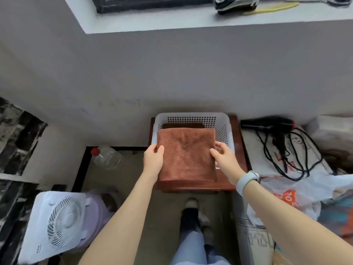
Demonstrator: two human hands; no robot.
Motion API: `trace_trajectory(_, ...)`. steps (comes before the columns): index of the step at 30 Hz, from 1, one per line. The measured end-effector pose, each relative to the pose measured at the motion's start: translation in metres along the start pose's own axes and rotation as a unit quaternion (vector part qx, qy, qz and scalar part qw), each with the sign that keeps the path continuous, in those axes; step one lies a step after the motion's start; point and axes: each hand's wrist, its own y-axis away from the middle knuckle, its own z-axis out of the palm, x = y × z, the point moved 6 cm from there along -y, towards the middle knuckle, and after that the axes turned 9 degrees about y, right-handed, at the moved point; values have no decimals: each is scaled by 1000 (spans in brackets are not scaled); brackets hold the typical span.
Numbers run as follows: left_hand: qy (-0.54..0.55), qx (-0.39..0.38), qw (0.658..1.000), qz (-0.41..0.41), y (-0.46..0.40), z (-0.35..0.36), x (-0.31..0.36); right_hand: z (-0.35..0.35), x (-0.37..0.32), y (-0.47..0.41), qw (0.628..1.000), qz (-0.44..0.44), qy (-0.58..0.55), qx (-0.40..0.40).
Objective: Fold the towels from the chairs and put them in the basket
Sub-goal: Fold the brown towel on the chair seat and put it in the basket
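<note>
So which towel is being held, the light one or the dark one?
The lighter orange-brown towel, gripped by the left hand and right hand. The darker towel lies untouched inside the basket.

Basket [225, 119] top open (wall close behind); hair dryer [267, 124] right.

White box fan [57, 222] on the floor, clear plastic bottle [107, 157], black hair dryer [271, 125] with tangled cord, plastic bag [298, 190]

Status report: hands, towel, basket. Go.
Left hand and right hand grip the sides of the folded brown towel. Towel held over the white basket, not yet in. Darker towel already inside. Nothing blocking.
</note>
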Motion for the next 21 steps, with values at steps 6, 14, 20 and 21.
trace_trajectory(6,-41,7,999,-28,-79,15,-4,22,-1,-79,998,45,32,5)
trace_trajectory(14,-330,-47,917,218,-87,60,3,38,-5,-100,918,-93,377,84)
trace_trajectory(20,-474,-82,838,257,-117,85,-28,76,-10,-114,773,-248,583,42)
trace_trajectory(21,-483,-81,833,258,-122,88,-32,77,-5,-121,770,-230,594,35)
